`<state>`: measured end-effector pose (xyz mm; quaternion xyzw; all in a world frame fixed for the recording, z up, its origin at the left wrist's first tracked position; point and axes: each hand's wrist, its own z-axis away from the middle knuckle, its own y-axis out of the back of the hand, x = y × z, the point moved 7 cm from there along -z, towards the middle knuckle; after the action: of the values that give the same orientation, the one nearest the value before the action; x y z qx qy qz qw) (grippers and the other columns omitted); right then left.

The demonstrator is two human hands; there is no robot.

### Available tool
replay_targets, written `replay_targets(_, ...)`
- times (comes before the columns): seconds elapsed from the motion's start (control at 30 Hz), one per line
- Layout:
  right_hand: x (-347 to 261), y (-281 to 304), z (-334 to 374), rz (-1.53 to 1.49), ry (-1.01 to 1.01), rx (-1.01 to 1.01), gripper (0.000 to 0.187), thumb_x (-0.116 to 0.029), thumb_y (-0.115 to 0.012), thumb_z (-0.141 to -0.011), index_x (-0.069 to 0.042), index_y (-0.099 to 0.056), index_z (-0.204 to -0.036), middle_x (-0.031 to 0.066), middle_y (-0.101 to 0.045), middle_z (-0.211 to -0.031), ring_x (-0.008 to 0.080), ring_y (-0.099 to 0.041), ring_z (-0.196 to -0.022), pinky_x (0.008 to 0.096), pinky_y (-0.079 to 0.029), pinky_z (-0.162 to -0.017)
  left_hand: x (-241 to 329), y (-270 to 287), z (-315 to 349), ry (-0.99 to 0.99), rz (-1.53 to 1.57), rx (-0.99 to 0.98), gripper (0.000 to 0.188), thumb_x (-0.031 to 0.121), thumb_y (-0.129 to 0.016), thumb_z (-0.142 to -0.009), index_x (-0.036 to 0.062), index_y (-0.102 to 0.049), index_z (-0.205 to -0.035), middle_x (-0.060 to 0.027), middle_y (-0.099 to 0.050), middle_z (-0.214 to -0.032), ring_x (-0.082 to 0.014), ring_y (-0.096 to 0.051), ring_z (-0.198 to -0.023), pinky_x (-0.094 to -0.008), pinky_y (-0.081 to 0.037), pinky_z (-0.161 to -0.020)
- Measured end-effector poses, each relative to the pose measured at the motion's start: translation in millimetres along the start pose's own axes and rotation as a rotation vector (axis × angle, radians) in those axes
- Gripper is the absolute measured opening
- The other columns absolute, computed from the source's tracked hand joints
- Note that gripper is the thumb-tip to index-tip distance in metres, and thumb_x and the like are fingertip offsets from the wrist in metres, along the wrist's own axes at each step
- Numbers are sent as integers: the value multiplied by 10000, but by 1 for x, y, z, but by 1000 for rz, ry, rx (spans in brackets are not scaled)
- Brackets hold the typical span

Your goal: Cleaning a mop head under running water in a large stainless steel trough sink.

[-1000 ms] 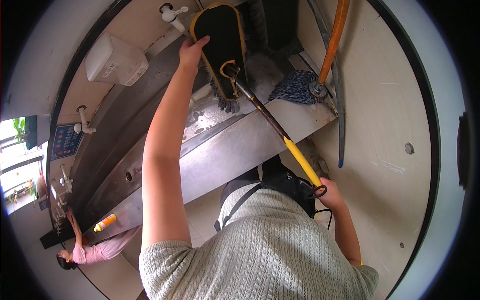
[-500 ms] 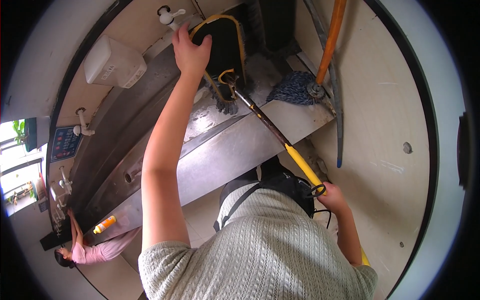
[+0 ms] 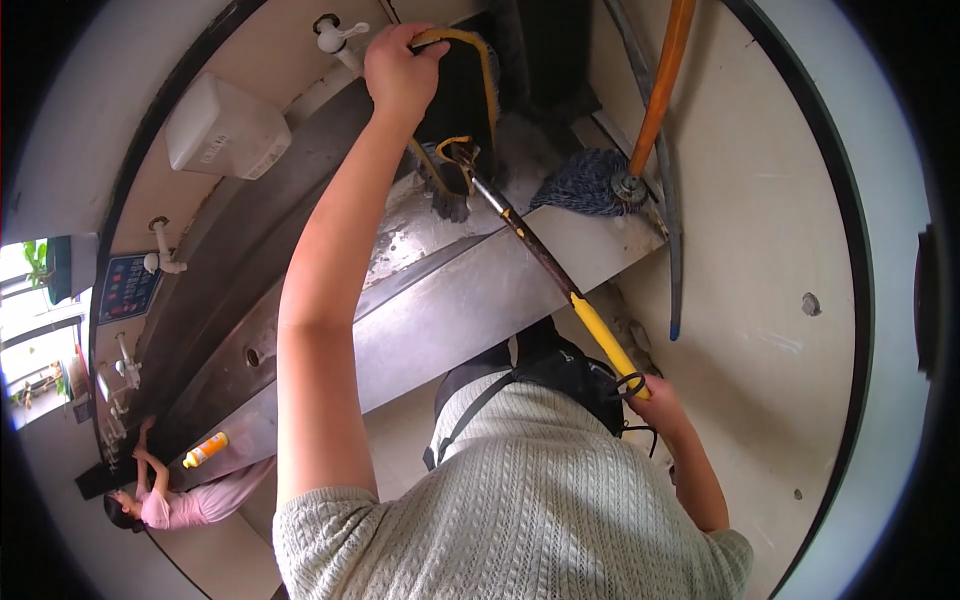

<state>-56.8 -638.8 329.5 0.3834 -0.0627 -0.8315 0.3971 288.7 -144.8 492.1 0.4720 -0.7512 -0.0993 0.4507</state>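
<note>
Reaching high over a long stainless-steel trough sink (image 3: 470, 300), the person's left hand (image 3: 400, 70) has its fingers closed around the top of a yellow looped frame (image 3: 487, 75) hanging against a dark panel, while the right hand (image 3: 655, 400) is wrapped around the yellow grip end of a long mop handle (image 3: 560, 280) whose darker shaft runs up and over the sink's edge to the wet basin near the frame. That handle looks stiff and fairly light, though likely head-heavy at the far end, so a hold on the yellow grip, with a second hold further up the shaft, would probably steady it best; wet metal may be slippery. A second mop with a blue-grey string head (image 3: 585, 185) and orange pole (image 3: 660, 90) leans in the corner, its soft strands likely sodden and heavy. White taps (image 3: 335, 38) and a white wall dispenser (image 3: 225, 130) sit above the sink. Pale tiled floor surrounds it, and further down the trough another person in pink (image 3: 200, 495) stands near an orange-and-yellow bottle (image 3: 205, 450).
</note>
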Motion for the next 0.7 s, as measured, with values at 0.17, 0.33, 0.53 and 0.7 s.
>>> replay_targets(0.17, -17, 19, 8, 62, 114, 77, 196, -125, -719, -817, 12, -597, -885, 155, -604, -759, 274, -567, -652, 381, -471, -641, 19, 24, -10, -159, 106, 14, 271, 118, -827, -752, 36, -732, -993, -108, -691, -947, -244, -657, -885, -333, -508, -803)
replay_targets(0.33, -24, 25, 6, 89, 76, 150, 207, -143, -714, -825, 11, -582, -866, 170, -587, -737, 283, -556, -632, 399, -467, -624, -9, 49, 1, -22, 421, -4, 239, 37, -811, -718, 39, -704, -931, -73, -664, -914, -212, -625, -853, -315, -489, -788)
replay_targets(0.53, -18, 18, -17, 145, 146, 161, 224, -179, -712, -810, -4, -585, -869, 211, -603, -767, 398, -589, -680, 445, -469, -620, -110, 44, 57, 263, 559, -29, 260, -3, -785, -727, 40, -681, -962, -25, -631, -933, -135, -587, -897, -275, -463, -825)
replay_targets(0.7, -47, 13, -27, 187, 135, 56, 219, -155, -714, -783, -18, -578, -886, 217, -607, -796, 431, -601, -759, 460, -470, -649, -190, 66, 86, 442, 609, 94, 210, -1, -689, -748, 31, -657, -953, -10, -563, -917, -123, -527, -854, -250, -426, -796)
